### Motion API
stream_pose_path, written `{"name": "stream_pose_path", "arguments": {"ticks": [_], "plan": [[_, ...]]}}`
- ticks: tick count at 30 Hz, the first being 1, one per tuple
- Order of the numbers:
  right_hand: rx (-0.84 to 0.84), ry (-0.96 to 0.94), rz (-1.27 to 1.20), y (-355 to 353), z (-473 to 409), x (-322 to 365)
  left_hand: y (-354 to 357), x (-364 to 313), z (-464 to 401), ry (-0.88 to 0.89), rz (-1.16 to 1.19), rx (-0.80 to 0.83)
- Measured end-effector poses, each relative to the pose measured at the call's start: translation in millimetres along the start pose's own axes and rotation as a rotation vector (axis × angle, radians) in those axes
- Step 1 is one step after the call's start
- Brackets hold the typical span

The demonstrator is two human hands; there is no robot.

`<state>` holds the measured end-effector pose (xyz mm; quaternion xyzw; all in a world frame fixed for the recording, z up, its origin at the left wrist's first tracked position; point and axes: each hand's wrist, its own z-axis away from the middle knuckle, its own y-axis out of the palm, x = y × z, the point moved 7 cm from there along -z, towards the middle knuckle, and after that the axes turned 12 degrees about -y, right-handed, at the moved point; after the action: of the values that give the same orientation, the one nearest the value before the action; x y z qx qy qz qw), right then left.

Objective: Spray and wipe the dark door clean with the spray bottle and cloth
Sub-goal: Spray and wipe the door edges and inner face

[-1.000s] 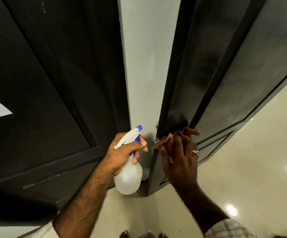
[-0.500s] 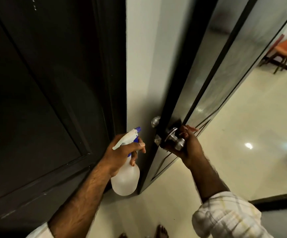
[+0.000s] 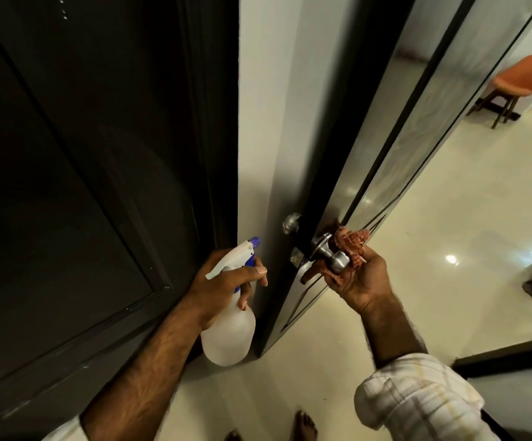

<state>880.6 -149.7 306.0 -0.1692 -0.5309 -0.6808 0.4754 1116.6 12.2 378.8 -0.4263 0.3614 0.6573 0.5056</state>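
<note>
**— Dark door (image 3: 382, 173): where is it, and why's the spray bottle (image 3: 229, 326) parked off to the left?**

— The door stands ajar right of the pale wall (image 3: 271, 122), edge toward me. My left hand (image 3: 223, 281) is clenched round the bottle's neck, nozzle up, a finger lying by the trigger, probably kept ready for the next burst.

**— And the right?**

— My right hand (image 3: 358, 278) cups the steel knob (image 3: 338, 261) from below, fingers (image 3: 331, 278) curled, pressing the reddish cloth (image 3: 352, 243) round it, likely to rub the metal.

You have one head view only, looking forward and steeply down, close to the door edge (image 3: 309, 198) at 12 o'clock, floor (image 3: 449, 218) at 3 o'clock.
</note>
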Motion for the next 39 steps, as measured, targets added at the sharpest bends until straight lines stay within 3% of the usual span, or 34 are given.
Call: {"name": "stream_pose_path", "arguments": {"ticks": [4,8,10,14,17,19,22,24,26,28,30,31,34,36,37,39], "plan": [[0.033,-0.212,0.218,8.7,2.0,19.3,-15.0,4.3,1.6,-0.027,0.025,-0.042],[-0.001,-0.702,0.991,44.5,23.4,43.9,-12.9,1.2,0.0,-0.018,0.052,-0.026],[0.05,-1.0,1.238,62.2,49.7,34.3,-5.3,-1.1,-1.4,-0.011,0.079,-0.023],[0.202,-1.243,2.042,41.3,60.8,-10.9,17.0,-4.7,-3.4,0.015,0.07,0.018],[0.21,-1.295,1.955,40.8,56.9,0.0,31.7,-8.5,-1.8,0.046,0.025,0.037],[0.094,-1.193,1.517,47.5,48.4,18.2,38.0,-9.9,0.1,0.044,0.005,0.034],[-0.122,-0.644,0.859,31.8,9.4,36.2,45.4,-14.5,2.1,0.052,-0.01,0.046],[-0.09,-0.224,0.504,19.8,-2.4,27.6,51.6,-19.1,3.5,0.057,-0.005,0.042],[-0.019,0.026,0.322,18.4,9.4,17.2,57.9,-24.1,4.2,0.055,0.024,0.02],[-0.029,0.094,0.329,11.0,15.0,10.6,64.5,-28.5,3.7,0.055,0.046,-0.026],[-0.022,0.013,0.522,4.7,10.3,14.3,72.9,-34.3,3.0,0.074,0.03,-0.072],[0.022,-0.115,0.71,9.0,8.6,22.8,76.9,-38.3,2.4,0.088,0.003,-0.091],[0.133,-0.735,1.284,33.3,21.8,50.8,93.2,-54.1,2.2,0.145,-0.065,-0.15],[0.293,-1.016,1.562,49.7,42.3,47.9,105.5,-63.6,1.4,0.161,-0.081,-0.199],[0.376,-1.063,1.697,52.5,48.4,43.4,109.3,-66.8,0.6,0.162,-0.087,-0.23],[0.507,-1.038,1.712,44.0,45.9,50.9,120.8,-73.2,1.3,0.157,-0.092,-0.312]]}}
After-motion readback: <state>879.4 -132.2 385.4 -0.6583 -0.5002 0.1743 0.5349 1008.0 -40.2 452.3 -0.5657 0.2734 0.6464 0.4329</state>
